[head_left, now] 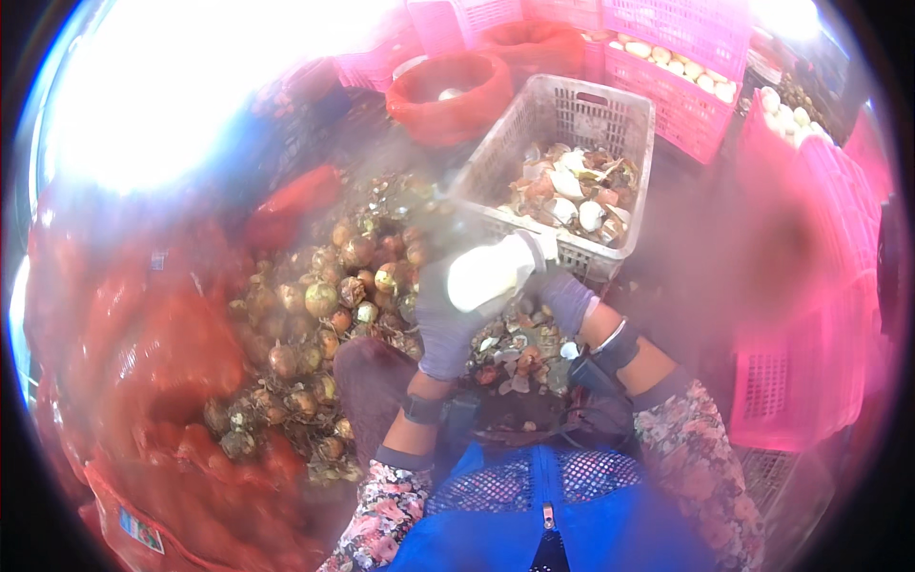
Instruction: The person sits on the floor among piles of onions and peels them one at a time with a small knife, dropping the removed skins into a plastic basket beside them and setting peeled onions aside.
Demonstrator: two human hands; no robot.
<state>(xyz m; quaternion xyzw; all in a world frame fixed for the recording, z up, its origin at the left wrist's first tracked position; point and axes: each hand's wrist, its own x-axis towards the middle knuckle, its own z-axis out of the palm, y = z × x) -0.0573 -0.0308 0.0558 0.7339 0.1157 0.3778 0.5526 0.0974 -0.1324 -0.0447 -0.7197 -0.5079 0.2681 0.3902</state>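
My two hands, in greyish-purple gloves, meet in front of me over the onion pile. The left hand (446, 329) is closed, and strong glare whitens its upper part and fingers. Whatever it grips cannot be made out. Close against it, my right hand (568, 301) is also closed, its fingertips dark and blurred; what they hold is hidden. Left of the hands lie many unpeeled onions (322, 298) with brown and yellowish skins. Below the hands are loose onion peelings (522, 357). Just beyond them stands a grey-white crate (637, 191) holding peels and whitish onion pieces (567, 186).
Red mesh sacks (143, 334) fill the left side. A red-lined tub (448, 105) stands at the back. Pink crates (658, 105) hold pale peeled onions (681, 67), with more stacked pink crates (801, 372) at right. Glare and lens smears blur parts.
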